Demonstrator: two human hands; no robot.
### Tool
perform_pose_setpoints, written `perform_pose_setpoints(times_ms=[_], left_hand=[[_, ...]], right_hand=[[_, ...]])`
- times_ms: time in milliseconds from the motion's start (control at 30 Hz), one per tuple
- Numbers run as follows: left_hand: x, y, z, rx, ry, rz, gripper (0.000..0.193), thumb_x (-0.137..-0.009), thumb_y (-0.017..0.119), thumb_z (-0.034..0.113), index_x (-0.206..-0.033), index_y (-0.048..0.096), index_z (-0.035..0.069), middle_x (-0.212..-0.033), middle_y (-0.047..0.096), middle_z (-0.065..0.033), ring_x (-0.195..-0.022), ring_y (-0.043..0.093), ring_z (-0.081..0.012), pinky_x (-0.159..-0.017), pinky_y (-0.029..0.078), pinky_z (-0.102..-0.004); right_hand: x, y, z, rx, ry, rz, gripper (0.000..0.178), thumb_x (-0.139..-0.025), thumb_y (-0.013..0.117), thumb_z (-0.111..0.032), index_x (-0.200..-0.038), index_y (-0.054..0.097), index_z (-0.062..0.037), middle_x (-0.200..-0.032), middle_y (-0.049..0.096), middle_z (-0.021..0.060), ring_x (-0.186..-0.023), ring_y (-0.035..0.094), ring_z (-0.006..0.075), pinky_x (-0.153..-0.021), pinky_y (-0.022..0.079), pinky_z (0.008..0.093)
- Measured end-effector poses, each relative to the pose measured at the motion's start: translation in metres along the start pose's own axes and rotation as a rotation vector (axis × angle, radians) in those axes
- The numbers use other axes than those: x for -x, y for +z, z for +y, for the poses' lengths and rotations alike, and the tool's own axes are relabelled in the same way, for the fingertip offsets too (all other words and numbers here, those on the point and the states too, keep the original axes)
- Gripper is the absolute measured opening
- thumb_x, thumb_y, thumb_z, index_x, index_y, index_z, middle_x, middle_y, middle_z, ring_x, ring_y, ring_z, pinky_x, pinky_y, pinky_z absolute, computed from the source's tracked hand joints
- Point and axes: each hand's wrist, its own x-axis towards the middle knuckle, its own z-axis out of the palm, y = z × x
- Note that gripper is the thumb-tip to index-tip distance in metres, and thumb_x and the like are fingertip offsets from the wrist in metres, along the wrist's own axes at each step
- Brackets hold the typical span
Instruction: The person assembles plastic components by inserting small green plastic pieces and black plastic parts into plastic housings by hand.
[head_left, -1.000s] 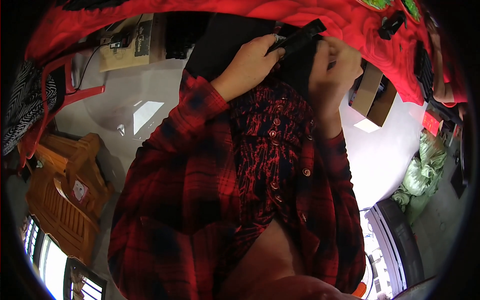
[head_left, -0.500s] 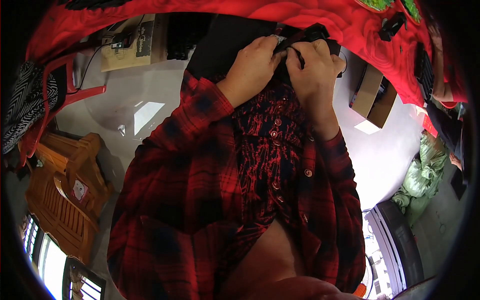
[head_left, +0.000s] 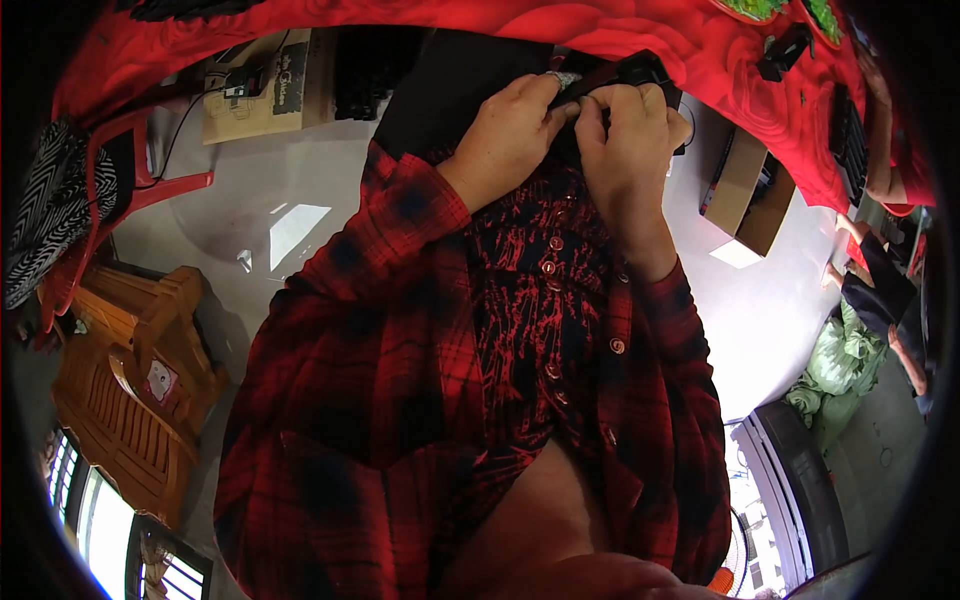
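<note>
My left hand (head_left: 508, 132) is closed, thumb and fingertips pinched together over my lap at the table's near edge. Just right of it is my right hand (head_left: 632, 130), its fingers curled inward and its fingertips almost meeting the left ones. Between and beyond them lies a black object (head_left: 640, 70), long and dark with a blocky end; its kind I cannot make out. Both hands grip at this dark piece, and its near part is hidden by my fingers. A small pale, shiny bit (head_left: 566, 78) shows beside my left fingertips.
A red-covered table (head_left: 690, 40) curves along the far side. Cardboard boxes stand on the floor at left (head_left: 250, 115) and right (head_left: 735, 190). There is a red plastic chair (head_left: 150, 195) at left, a wooden chair (head_left: 130, 410) below it, and green bags (head_left: 845, 355) at right. Other people are at the right edge.
The black object has tilted and shifted slightly right. My right fingers have curled in closer, while the left hand has hardly moved. At the right edge, a person has changed position.
</note>
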Motion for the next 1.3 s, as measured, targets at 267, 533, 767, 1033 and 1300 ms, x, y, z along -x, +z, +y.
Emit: perform_pose_setpoints(times_ms=[267,533,767,1033,1300], left_hand=[[0.002,-0.003,0.002,0.033,0.067,0.078,0.021,-0.091,0.069,0.009,-0.110,0.064,0.000,-0.094,0.064,-0.0168,-0.084,0.065,-0.0343,-0.072,0.053,-0.0379],[-0.001,-0.006,-0.002,0.142,-0.134,-0.004,0.019,-0.093,0.071,0.013,-0.107,0.067,0.001,-0.084,0.064,-0.0079,-0.073,0.060,-0.0108,-0.066,0.050,-0.0281],[0.000,-0.008,0.003,0.230,-0.159,-0.034,0.020,-0.093,0.070,0.012,-0.110,0.067,0.002,-0.085,0.065,-0.0049,-0.076,0.059,-0.0087,-0.069,0.050,-0.0265],[0.002,-0.011,0.013,0.384,-0.335,-0.041,0.019,-0.090,0.072,0.015,-0.102,0.065,0.001,-0.086,0.066,-0.0107,-0.075,0.063,-0.0169,-0.068,0.050,-0.0321],[-0.008,-0.014,0.014,0.385,-0.326,-0.141,0.018,-0.096,0.066,0.014,-0.110,0.066,0.003,-0.081,0.064,0.0018,-0.072,0.056,-0.0048,-0.064,0.047,-0.0227]], right_hand=[[0.003,-0.015,-0.012,0.095,-0.191,0.105,0.016,-0.079,0.071,-0.005,-0.092,0.063,-0.0092,-0.082,0.058,0.0014,-0.082,0.055,0.0209,-0.087,0.035,0.0428],[-0.004,-0.025,0.007,-0.018,0.127,0.423,0.029,-0.090,0.066,-0.010,-0.117,0.065,-0.0006,-0.105,0.066,0.0111,-0.103,0.055,0.0273,-0.093,0.038,0.0423],[-0.021,-0.012,0.013,-0.529,0.360,0.066,0.032,-0.102,0.055,-0.024,-0.124,0.059,0.0001,-0.091,0.068,0.0107,-0.093,0.062,0.0280,-0.101,0.033,0.0453],[-0.021,-0.001,0.016,-0.290,0.230,0.111,0.026,-0.102,0.054,-0.024,-0.119,0.059,-0.0045,-0.096,0.068,0.0106,-0.090,0.059,0.0278,-0.100,0.032,0.0427],[-0.028,-0.009,0.020,-0.288,0.247,0.099,0.026,-0.103,0.052,-0.024,-0.119,0.060,-0.0052,-0.088,0.069,0.0089,-0.086,0.061,0.0257,-0.100,0.031,0.0416]])
